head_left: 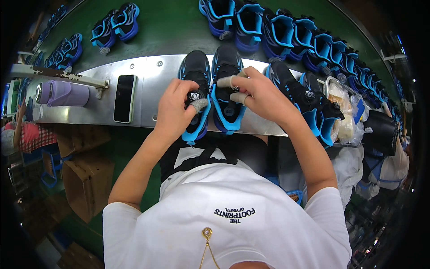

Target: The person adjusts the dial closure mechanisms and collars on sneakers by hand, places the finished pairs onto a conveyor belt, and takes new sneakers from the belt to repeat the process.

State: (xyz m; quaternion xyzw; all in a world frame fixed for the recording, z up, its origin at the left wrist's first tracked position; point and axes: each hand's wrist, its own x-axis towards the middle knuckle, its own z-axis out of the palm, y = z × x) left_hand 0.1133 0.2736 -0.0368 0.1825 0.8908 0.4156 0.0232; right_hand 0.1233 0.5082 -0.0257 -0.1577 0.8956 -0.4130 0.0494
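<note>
Two black-and-blue sneakers stand side by side on a metal ledge, toes pointing away from me. On the left sneaker [195, 67], my left hand [174, 104] has thumb and fingers closed around the round lacing dial [194, 96] on the tongue. My right hand [256, 93] pinches at the tongue of the right sneaker [227, 58], its fingers mostly covering the dial there. Pale fabric covers wrap some fingertips of both hands. Another pair of matching sneakers [282, 74] sits just right of my right hand, partly behind my forearm.
Behind the metal ledge [150, 101] a green surface [179, 27] carries a long row of similar sneakers [286, 33] and a pair [115, 27] farther left. A phone [125, 98] and purple bottle [67, 93] lie left. A bagged tray [347, 107] is right; cardboard boxes [87, 184] stand below.
</note>
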